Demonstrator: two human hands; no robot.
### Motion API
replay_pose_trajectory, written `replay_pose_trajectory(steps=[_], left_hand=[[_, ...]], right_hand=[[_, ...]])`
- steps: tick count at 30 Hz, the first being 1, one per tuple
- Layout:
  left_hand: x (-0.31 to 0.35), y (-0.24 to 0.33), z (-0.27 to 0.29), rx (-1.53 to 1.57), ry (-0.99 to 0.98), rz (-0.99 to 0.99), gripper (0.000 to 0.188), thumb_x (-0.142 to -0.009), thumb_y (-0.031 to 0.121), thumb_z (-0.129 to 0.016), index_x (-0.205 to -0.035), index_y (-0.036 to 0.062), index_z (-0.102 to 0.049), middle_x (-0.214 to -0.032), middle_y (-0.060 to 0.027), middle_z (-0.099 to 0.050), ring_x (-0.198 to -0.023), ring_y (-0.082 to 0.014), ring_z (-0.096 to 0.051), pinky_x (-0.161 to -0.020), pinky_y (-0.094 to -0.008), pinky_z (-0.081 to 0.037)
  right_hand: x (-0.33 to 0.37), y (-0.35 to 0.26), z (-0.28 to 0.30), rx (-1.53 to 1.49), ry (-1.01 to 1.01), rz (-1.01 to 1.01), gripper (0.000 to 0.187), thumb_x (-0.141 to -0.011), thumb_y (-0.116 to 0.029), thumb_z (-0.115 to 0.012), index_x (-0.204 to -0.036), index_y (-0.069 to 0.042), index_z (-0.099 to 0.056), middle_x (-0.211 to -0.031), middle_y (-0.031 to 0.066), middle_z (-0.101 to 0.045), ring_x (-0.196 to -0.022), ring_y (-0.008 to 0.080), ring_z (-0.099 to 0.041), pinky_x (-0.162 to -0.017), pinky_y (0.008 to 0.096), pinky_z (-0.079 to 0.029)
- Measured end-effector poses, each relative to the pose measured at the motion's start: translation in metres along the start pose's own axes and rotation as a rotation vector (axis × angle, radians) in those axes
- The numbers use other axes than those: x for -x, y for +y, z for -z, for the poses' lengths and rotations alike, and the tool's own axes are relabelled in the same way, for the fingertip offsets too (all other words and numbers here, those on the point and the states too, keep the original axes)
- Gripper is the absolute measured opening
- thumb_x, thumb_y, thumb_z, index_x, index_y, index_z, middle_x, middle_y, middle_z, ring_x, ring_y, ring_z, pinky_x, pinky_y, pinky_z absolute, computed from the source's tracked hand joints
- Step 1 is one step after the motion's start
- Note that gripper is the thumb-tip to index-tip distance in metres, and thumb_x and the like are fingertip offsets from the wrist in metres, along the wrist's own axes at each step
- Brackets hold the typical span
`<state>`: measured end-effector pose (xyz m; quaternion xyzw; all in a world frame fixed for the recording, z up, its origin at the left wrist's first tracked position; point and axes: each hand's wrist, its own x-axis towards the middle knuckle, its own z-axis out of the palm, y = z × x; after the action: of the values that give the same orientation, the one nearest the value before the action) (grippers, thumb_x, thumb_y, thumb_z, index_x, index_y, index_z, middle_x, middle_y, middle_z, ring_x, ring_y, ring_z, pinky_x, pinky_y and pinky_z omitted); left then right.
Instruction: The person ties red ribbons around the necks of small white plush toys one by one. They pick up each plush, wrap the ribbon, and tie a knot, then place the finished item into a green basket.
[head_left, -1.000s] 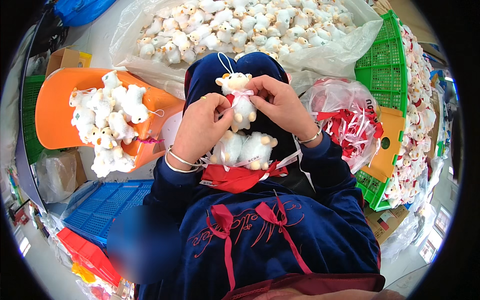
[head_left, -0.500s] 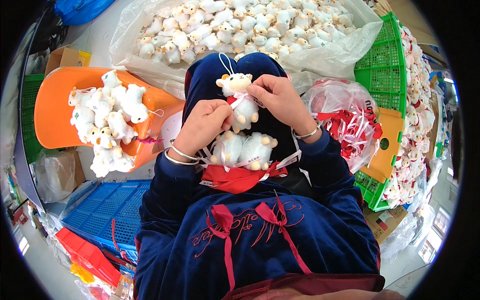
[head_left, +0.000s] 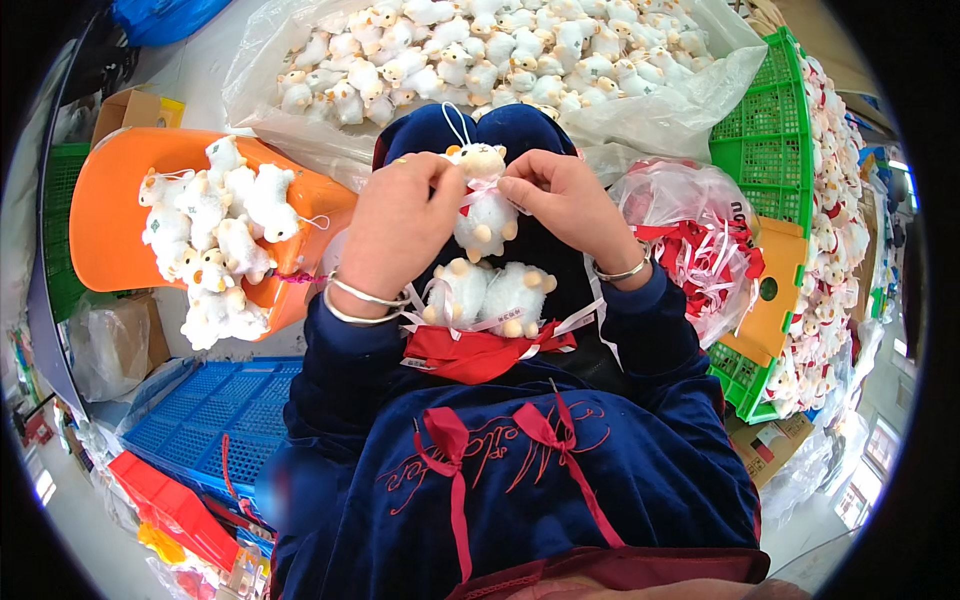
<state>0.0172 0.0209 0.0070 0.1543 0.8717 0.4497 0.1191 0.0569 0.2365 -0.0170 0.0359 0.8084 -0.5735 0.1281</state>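
Note:
A small white plush sheep (head_left: 485,210) with a hanging loop is held up in front of me. My left hand (head_left: 400,225) pinches it at the neck from the left. My right hand (head_left: 565,200) grips a thin ribbon at its neck from the right. Two more plush sheep (head_left: 495,295) lie on my lap below, on a bundle of red and white ribbons (head_left: 480,350).
An orange tub (head_left: 110,210) at my left holds several plush sheep. A clear bag (head_left: 480,60) of many more lies ahead. A bag of red ribbons (head_left: 700,250) and green crates (head_left: 770,150) stand at my right. A blue crate (head_left: 210,410) sits lower left.
Both hands have shifted slightly around the sheep's neck, the fingers working the ribbon. The sheep stays at the same height.

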Motion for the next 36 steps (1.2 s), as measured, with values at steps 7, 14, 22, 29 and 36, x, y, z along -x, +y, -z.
replay_pose_trajectory(steps=[7, 14, 22, 29, 36], left_hand=[[-0.002, 0.0, -0.027, -0.01, -0.002, 0.042, 0.023, -0.091, 0.019, -0.073, -0.091, -0.0036, -0.07, -0.083, -0.0187, -0.071, -0.074, -0.0301, -0.071, -0.068, -0.0391, -0.054], [0.006, -0.003, -0.039, 0.109, 0.102, -0.043, 0.015, -0.092, 0.012, -0.068, -0.089, -0.0019, -0.064, -0.081, -0.02, -0.069, -0.074, -0.038, -0.069, -0.066, -0.0443, -0.053], [0.014, -0.017, -0.042, 0.292, 0.084, 0.075, 0.013, -0.097, 0.009, -0.063, -0.09, -0.0013, -0.059, -0.073, -0.0157, -0.065, -0.063, -0.0246, -0.064, -0.06, -0.036, -0.05], [0.015, -0.045, -0.048, 0.538, 0.027, 0.176, 0.018, -0.098, 0.015, -0.065, -0.091, -0.0009, -0.061, -0.073, -0.0076, -0.063, -0.06, -0.0141, -0.056, -0.058, -0.0293, -0.047], [0.008, -0.019, -0.047, 0.187, 0.121, 0.079, 0.034, -0.091, 0.028, -0.076, -0.083, -0.0012, -0.059, -0.073, -0.0131, -0.064, -0.062, -0.0246, -0.062, -0.06, -0.0365, -0.05]], right_hand=[[0.001, 0.0, -0.009, 0.04, 0.095, 0.058, 0.018, -0.095, -0.014, -0.067, -0.096, 0.004, -0.067, -0.079, 0.0126, -0.07, -0.069, 0.0152, -0.063, -0.064, 0.0327, -0.051], [0.004, 0.001, -0.015, -0.09, 0.124, -0.085, 0.02, -0.099, -0.017, -0.066, -0.097, 0.003, -0.066, -0.077, 0.0081, -0.069, -0.061, 0.0128, -0.063, -0.057, 0.0298, -0.051], [0.0, 0.023, -0.024, -0.174, 0.178, -0.035, 0.021, -0.1, -0.018, -0.065, -0.092, 0.002, -0.066, -0.071, 0.0025, -0.065, -0.056, 0.0079, -0.057, -0.052, 0.0272, -0.046], [-0.001, 0.019, -0.013, -0.375, 0.079, -0.13, 0.02, -0.102, -0.017, -0.063, -0.094, 0.001, -0.067, -0.074, 0.0009, -0.064, -0.057, 0.0046, -0.055, -0.05, 0.0222, -0.042], [0.009, 0.023, -0.009, -0.339, 0.082, -0.096, 0.015, -0.102, -0.012, -0.063, -0.105, 0.002, -0.069, -0.08, 0.0001, -0.066, -0.059, 0.0037, -0.056, -0.051, 0.0206, -0.043]])
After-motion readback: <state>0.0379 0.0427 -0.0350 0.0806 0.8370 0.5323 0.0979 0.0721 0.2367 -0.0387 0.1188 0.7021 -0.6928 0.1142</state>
